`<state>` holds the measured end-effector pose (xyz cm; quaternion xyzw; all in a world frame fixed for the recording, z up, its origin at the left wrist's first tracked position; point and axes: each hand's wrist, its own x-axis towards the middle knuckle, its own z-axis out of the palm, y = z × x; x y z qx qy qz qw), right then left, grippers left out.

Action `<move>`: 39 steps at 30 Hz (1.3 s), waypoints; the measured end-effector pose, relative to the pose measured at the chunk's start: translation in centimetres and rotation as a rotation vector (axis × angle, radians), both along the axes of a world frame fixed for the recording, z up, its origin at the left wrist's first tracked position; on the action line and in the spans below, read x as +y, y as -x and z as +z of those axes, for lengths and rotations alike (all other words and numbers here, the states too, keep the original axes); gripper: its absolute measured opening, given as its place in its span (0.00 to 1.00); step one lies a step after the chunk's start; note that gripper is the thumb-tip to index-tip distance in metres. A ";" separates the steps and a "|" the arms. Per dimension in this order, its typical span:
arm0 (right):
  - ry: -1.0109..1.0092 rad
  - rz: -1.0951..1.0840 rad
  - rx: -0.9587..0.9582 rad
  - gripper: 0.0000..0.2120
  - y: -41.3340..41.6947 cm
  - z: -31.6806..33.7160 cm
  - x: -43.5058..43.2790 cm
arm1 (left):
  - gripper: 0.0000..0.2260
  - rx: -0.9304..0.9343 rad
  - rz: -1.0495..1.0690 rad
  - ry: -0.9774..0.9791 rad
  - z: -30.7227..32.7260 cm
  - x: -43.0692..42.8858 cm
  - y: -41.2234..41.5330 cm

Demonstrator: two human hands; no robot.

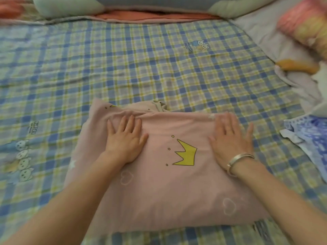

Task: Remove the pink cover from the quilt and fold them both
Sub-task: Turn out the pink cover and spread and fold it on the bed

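Head view looks down on the pink cover, which lies as a plump, roughly rectangular bundle on the checked bed sheet, its yellow crown print facing up near the middle.

Both hands rest flat on the far half of the cover. The left hand is left of the crown and the right hand, with a silver bracelet at the wrist, is right of it. The fingers of each hand are straight and slightly spread, pressing the cloth down and gripping nothing.

A bit of beige fabric pokes out from under the cover's far edge. It may be the cover's lining or a corner of something else; I cannot tell which.

Progress, as a judgement: the cover looks folded down to a compact size, and the flat hands suggest its top layer is being smoothed — a late step for this piece. The quilt is less certain. The bundle is thick enough that I cannot rule out padding inside it. A blue patterned cloth lies crumpled well to the right of the cover, and it may or may not be the quilt. If the quilt is out, what is left is to fold it too — nothing else in view looks neatly folded.
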<state>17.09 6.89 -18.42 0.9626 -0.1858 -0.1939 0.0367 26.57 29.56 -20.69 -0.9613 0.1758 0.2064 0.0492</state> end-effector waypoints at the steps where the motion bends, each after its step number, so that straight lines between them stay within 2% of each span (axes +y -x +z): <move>1: -0.033 0.059 -0.125 0.28 0.2 0.4 2.2 | 0.26 -0.017 0.017 0.076 0.9 -0.5 0.7; 3: -0.103 0.166 -0.381 0.27 1.8 0.4 6.8 | 0.26 -0.081 0.037 0.285 2.7 -1.2 3.9; 5: -0.244 0.247 -0.352 0.28 4.9 -0.7 9.6 | 0.26 -0.199 -0.004 0.420 3.2 -0.4 8.6; 6: -0.250 0.271 -0.275 0.28 6.4 -1.5 9.6 | 0.25 -0.191 -0.033 0.425 2.6 0.6 10.6; 8: -0.209 0.305 -0.205 0.28 8.3 -3.2 7.4 | 0.23 -0.094 -0.102 0.295 1.0 3.1 12.5; 11: -0.176 0.214 -0.050 0.29 8.6 -3.9 3.4 | 0.29 0.019 -0.065 0.158 -0.2 5.2 11.7; 15: -0.088 0.060 -0.076 0.41 8.2 -2.4 2.0 | 0.34 -0.159 0.004 0.090 0.8 6.2 10.0; 17: -0.079 0.020 -0.144 0.40 8.1 -1.4 2.9 | 0.33 -0.215 0.104 0.127 1.0 7.2 9.4; 18: -0.077 0.028 -0.238 0.38 8.1 -1.2 3.4 | 0.32 -0.212 0.198 0.183 1.0 7.6 9.3; 21: -0.278 -0.038 -0.206 0.35 9.4 -1.0 4.3 | 0.35 -0.233 0.586 0.559 1.1 8.5 9.9; 23: -0.380 -0.166 -0.223 0.32 10.4 -1.0 3.2 | 0.38 -0.051 0.876 0.821 1.1 9.4 9.8; 24: -0.422 -0.275 -0.286 0.34 10.7 -1.1 2.5 | 0.38 0.069 0.985 0.885 1.2 9.9 9.6; 26: -0.610 -0.618 -0.391 0.41 10.5 -0.7 1.2 | 0.30 0.301 1.097 0.975 1.9 10.4 9.4; 28: -0.899 -0.969 -0.385 0.42 9.6 -0.5 0.2 | 0.22 0.430 1.126 1.022 2.0 10.6 8.9; 29: -1.018 -1.073 -0.379 0.42 9.3 -0.4 -0.1 | 0.21 0.461 1.138 1.016 2.1 10.4 8.6; 31: -1.148 -1.137 -0.394 0.37 8.8 -0.3 -0.5 | 0.27 0.468 1.179 0.996 2.4 10.1 8.2; 34: -1.166 -1.105 -0.349 0.30 9.1 0.3 -0.7 | 0.43 0.391 1.217 0.967 2.6 9.9 8.0; 35: -1.167 -1.087 -0.328 0.29 9.2 0.4 -0.9 | 0.42 0.364 1.232 0.972 2.8 9.8 8.1; 37: -1.193 -1.065 -0.303 0.29 10.1 0.9 -1.3 | 0.30 0.320 1.220 1.005 3.5 9.3 8.7; 39: -1.185 -1.036 -0.301 0.27 11.0 1.1 -0.9 | 0.23 0.265 1.211 1.042 3.9 9.3 8.7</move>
